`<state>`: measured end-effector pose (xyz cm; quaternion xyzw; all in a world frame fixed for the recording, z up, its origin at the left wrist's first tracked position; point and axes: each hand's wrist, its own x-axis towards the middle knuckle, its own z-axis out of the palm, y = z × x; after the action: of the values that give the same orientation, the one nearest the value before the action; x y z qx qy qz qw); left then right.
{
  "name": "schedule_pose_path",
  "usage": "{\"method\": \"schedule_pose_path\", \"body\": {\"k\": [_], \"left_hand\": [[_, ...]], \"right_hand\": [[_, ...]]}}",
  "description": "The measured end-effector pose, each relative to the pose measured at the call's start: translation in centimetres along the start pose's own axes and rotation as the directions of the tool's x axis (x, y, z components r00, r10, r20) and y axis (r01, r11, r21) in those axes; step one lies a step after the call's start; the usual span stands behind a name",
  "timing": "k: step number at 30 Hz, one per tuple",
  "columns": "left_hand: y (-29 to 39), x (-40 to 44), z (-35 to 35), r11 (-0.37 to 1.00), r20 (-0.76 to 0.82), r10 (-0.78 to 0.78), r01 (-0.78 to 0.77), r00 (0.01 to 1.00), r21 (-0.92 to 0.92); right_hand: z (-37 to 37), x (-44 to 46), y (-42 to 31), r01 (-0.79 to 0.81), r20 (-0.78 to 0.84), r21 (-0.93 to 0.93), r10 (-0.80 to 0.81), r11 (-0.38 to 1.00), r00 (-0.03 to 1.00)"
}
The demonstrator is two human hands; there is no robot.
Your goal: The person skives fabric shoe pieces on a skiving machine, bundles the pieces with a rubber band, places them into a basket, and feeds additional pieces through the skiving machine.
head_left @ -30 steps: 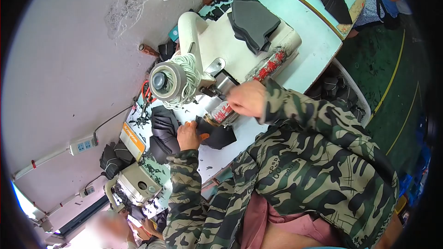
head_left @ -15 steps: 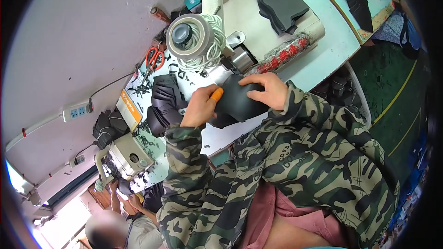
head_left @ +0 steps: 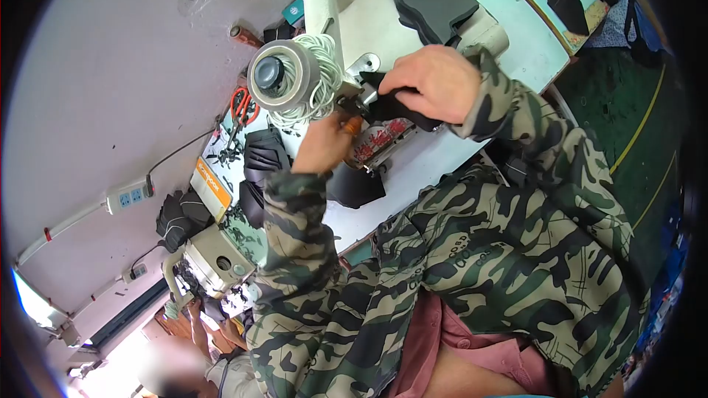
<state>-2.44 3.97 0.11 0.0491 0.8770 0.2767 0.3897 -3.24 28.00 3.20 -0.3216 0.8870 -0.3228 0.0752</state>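
Note:
My right hand [head_left: 436, 82] has its fingers closed on a dark piece [head_left: 402, 107], beside the working end of a cream sewing machine [head_left: 369, 20]. Close to the needle area is my left hand [head_left: 326, 143], an orange cover on one finger; its fingertips are bent in at the machine and what they hold is hidden. Below them a black piece [head_left: 357, 185] lies on the pale table. Left of my left hand stands a fanned stack of black pieces [head_left: 265, 153]. Flat grey pieces [head_left: 434, 0] rest on top of the machine.
Red scissors [head_left: 242, 106] and dark scraps lie near the wall. A coil of white cord [head_left: 323, 77] hangs round the machine's round knob. Another person [head_left: 181, 368] is at a second machine [head_left: 215, 258] at the lower left. An orange-and-white box [head_left: 213, 190] stands between.
Both hands were on a black piece below the machine; now they are up at its working end. My right hand has moved up with a dark piece.

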Motion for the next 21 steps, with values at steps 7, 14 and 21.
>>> {"method": "schedule_pose_path", "body": {"k": [7,14,21], "left_hand": [[-2.9,-4.3,7.2,0.417,0.054,0.143,-0.011,0.988,-0.909],[-4.1,-4.4,5.0,0.912,-0.19,0.204,-0.257,0.96,-0.319],[-3.7,-2.1,2.4,0.976,-0.16,0.085,-0.115,0.983,-0.187]], "right_hand": [[4.2,-4.9,-2.1,-0.223,0.117,0.612,0.192,0.759,0.974],[9.5,-5.8,-3.9,-0.303,0.26,0.775,0.157,0.555,0.953],[9.0,-4.2,-4.7,-0.466,0.354,0.75,0.309,0.47,0.883]]}}
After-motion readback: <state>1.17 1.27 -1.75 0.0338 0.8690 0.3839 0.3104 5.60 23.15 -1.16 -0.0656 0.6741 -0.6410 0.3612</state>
